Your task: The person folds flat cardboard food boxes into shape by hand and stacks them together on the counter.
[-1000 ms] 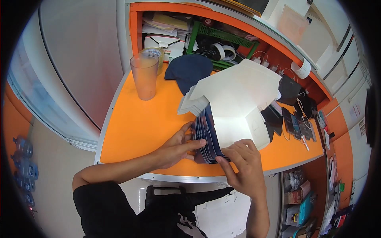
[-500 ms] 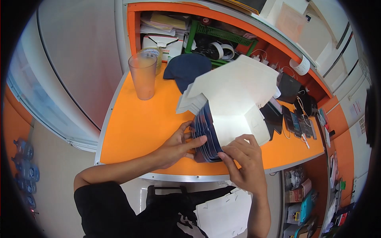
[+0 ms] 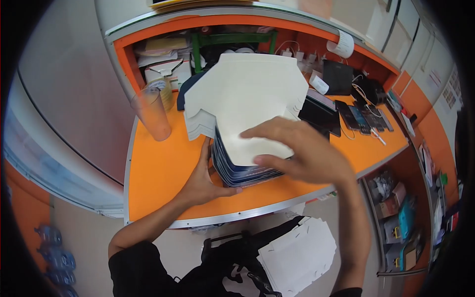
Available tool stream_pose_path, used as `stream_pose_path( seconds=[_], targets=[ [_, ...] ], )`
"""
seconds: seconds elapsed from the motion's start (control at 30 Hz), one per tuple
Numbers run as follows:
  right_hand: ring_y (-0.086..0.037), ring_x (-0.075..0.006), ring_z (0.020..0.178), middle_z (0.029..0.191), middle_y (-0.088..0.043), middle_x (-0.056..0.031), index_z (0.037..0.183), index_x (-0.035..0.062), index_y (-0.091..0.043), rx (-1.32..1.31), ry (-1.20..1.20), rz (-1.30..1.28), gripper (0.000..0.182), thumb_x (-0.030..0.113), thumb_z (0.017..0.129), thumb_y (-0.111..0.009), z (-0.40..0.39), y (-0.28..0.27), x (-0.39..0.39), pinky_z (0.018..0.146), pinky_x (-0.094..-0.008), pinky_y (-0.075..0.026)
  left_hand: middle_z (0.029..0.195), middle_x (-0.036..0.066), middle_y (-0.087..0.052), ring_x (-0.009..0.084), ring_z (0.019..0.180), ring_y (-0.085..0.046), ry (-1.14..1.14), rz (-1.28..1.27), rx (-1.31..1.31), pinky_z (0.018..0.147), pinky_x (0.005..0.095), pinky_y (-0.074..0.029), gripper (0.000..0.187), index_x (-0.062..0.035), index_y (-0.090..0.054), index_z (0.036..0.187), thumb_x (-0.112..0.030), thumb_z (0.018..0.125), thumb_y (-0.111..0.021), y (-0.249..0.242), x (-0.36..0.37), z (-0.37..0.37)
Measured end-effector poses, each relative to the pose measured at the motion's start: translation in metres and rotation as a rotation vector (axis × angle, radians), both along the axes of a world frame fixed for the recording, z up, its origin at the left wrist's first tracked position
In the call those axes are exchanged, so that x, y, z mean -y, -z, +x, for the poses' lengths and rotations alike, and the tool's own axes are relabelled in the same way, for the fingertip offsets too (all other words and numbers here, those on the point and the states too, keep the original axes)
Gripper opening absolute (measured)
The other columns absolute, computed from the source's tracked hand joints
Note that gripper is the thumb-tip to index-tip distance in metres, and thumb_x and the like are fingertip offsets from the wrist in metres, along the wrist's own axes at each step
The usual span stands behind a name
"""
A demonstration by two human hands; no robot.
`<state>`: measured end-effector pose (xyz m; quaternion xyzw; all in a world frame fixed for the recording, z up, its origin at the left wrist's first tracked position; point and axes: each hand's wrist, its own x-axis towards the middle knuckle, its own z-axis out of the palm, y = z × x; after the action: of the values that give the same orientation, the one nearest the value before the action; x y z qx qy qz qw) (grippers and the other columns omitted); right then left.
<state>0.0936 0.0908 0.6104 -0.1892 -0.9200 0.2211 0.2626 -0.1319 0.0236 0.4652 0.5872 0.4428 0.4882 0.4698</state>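
Observation:
A stack of nested paper food boxes [image 3: 257,89], white inside and dark blue outside, stands on the orange table [image 3: 163,183] with the lids folded up at the back. My left hand [image 3: 200,180] grips the stack at its near left corner, thumb along the front and fingers around the side. Over the open top box hovers my right hand [image 3: 307,153], a little blurred, thumb and fingers apart with nothing between them. Flat white box blanks [image 3: 299,255] lie across my lap.
A clear plastic cup [image 3: 153,116] stands left of the stack, and a dark blue cap [image 3: 187,91] is partly behind it. Several phones [image 3: 363,118], a black tablet [image 3: 319,116] and cables lie to the right. An orange shelf [image 3: 126,64] borders the back.
The stack now faces me more squarely and appears further left. My right hand has left its near edge and risen over the opening. My left hand still holds the side.

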Motion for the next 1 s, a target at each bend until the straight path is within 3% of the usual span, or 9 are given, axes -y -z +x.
stream_pose_path(
  seconds=[0.07, 0.13, 0.2, 0.23, 0.3, 0.37, 0.5, 0.93, 1.0],
  targets=[
    [-0.062, -0.0326, 0.109, 0.098, -0.073, -0.0145, 0.113, 0.0030, -0.071, 0.084, 0.022, 0.092, 0.027, 0.020, 0.091, -0.070, 0.025, -0.008, -0.014, 0.097, -0.0435, -0.047, 0.160, 0.021, -0.017, 0.0294, 0.150, -0.023, 0.025, 0.059, 0.051, 0.123, 0.0440, -0.026, 0.142, -0.0026, 0.013, 0.157, -0.015, 0.067, -0.095, 0.008, -0.006, -0.007],
    [-0.063, -0.0322, 0.106, 0.098, -0.073, -0.0147, 0.112, 0.0032, -0.071, 0.489, 0.087, -0.033, 0.027, 0.019, 0.091, -0.070, 0.042, -0.014, -0.020, 0.096, -0.0433, -0.047, 0.159, 0.021, -0.021, 0.0298, 0.150, -0.024, 0.031, -0.004, 0.136, 0.123, 0.0421, -0.026, 0.139, 0.0003, 0.010, 0.157, -0.016, 0.067, -0.094, 0.005, -0.005, -0.009],
    [-0.066, -0.0323, 0.098, 0.096, -0.073, -0.0163, 0.111, 0.0032, -0.071, 0.479, 0.125, 0.061, 0.023, 0.015, 0.092, -0.068, 0.044, -0.011, -0.017, 0.092, -0.0426, -0.049, 0.160, 0.022, -0.020, 0.0302, 0.150, -0.024, 0.023, -0.029, 0.116, 0.123, 0.0416, -0.025, 0.140, 0.0021, 0.013, 0.157, -0.015, 0.068, -0.094, 0.004, -0.004, -0.010],
    [-0.068, -0.0319, 0.093, 0.096, -0.073, -0.0175, 0.111, 0.0026, -0.070, 0.437, 0.112, -0.026, 0.022, 0.014, 0.093, -0.066, 0.040, -0.012, -0.015, 0.090, -0.0415, -0.050, 0.153, 0.021, -0.033, 0.0290, 0.144, -0.037, -0.027, 0.023, -0.074, 0.119, 0.0412, -0.034, 0.131, 0.0010, 0.002, 0.157, -0.014, 0.069, -0.093, 0.005, -0.003, -0.009],
    [-0.071, -0.0304, 0.083, 0.097, -0.074, -0.0199, 0.112, 0.0013, -0.070, 0.308, 0.054, -0.134, 0.021, 0.013, 0.096, -0.063, 0.039, -0.006, -0.018, 0.085, -0.0385, -0.053, 0.147, 0.020, -0.040, 0.0275, 0.138, -0.044, -0.028, -0.036, -0.023, 0.116, 0.0404, -0.039, 0.123, -0.0005, -0.006, 0.155, -0.013, 0.069, -0.093, -0.004, -0.002, -0.006],
    [-0.064, -0.0271, 0.091, 0.096, -0.072, -0.0146, 0.115, 0.0066, -0.071, 0.316, 0.073, -0.219, 0.024, 0.019, 0.096, -0.064, 0.038, 0.000, -0.023, 0.086, -0.0375, -0.050, 0.130, 0.015, -0.056, 0.0233, 0.123, -0.058, -0.083, -0.028, 0.005, 0.107, 0.0377, -0.050, 0.103, -0.0053, -0.023, 0.147, -0.012, 0.070, -0.092, -0.006, -0.001, -0.004],
    [-0.056, -0.0225, 0.098, 0.098, -0.071, -0.0083, 0.121, 0.0134, -0.072, 0.328, 0.104, -0.247, 0.028, 0.027, 0.097, -0.066, 0.037, -0.002, -0.021, 0.087, -0.0347, -0.046, 0.132, 0.015, -0.054, 0.0236, 0.125, -0.056, -0.057, -0.054, 0.000, 0.108, 0.0381, -0.048, 0.100, -0.0056, -0.023, 0.146, -0.012, 0.072, -0.091, -0.007, -0.001, -0.007],
    [-0.059, -0.0224, 0.103, 0.104, -0.073, -0.0068, 0.121, 0.0119, -0.070, 0.275, 0.094, -0.437, 0.035, 0.026, 0.089, -0.075, 0.035, 0.003, -0.026, 0.089, -0.0365, -0.048, 0.134, 0.016, -0.054, 0.0237, 0.128, -0.055, -0.039, -0.121, 0.000, 0.111, 0.0395, -0.046, 0.098, -0.0046, -0.024, 0.146, -0.013, 0.074, -0.090, -0.007, 0.000, -0.007],
    [-0.070, -0.0249, 0.089, 0.095, -0.075, -0.0130, 0.121, 0.0084, -0.068, 0.386, 0.111, 0.127, 0.038, 0.019, 0.086, -0.078, 0.034, 0.000, -0.012, 0.084, -0.0392, -0.053, 0.134, 0.016, -0.054, 0.0240, 0.128, -0.055, -0.047, -0.121, -0.016, 0.111, 0.0397, -0.046, 0.100, -0.0044, -0.024, 0.148, -0.014, 0.073, -0.090, -0.005, 0.000, -0.009]
  ],
)
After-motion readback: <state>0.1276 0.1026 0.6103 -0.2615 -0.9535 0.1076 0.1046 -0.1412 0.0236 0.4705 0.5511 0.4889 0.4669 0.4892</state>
